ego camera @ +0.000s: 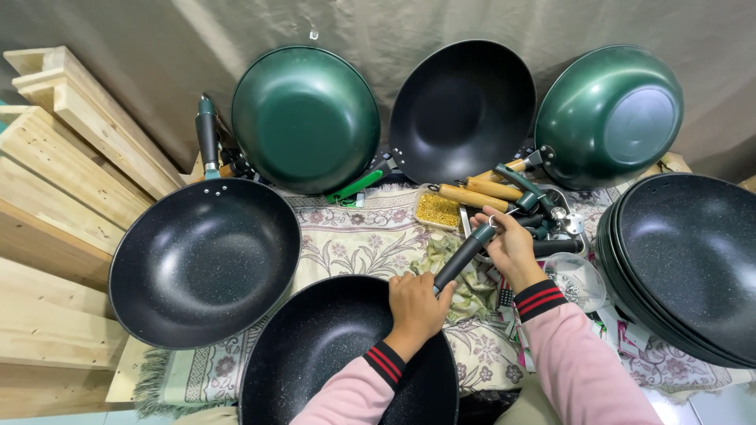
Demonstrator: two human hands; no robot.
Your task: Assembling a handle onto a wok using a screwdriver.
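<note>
Patterned cloth surface, woks all round. Near edge: left hand closed on black wok rim, right hand pinching dark handle onto it. Fitting step; needs alignment w/ bracket.

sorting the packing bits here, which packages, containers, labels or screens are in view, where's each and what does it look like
Clear plastic tub: behind the hands, below the middle black wok; small, rectangular, filled with tiny yellow-gold pieces.
Clear plastic bag: right of the right hand; rounded, see-through, small metal parts inside.
Crumpled wrappers: on the patterned cloth by the left hand; pale green, creased.
No screens or signs in view.
</note>
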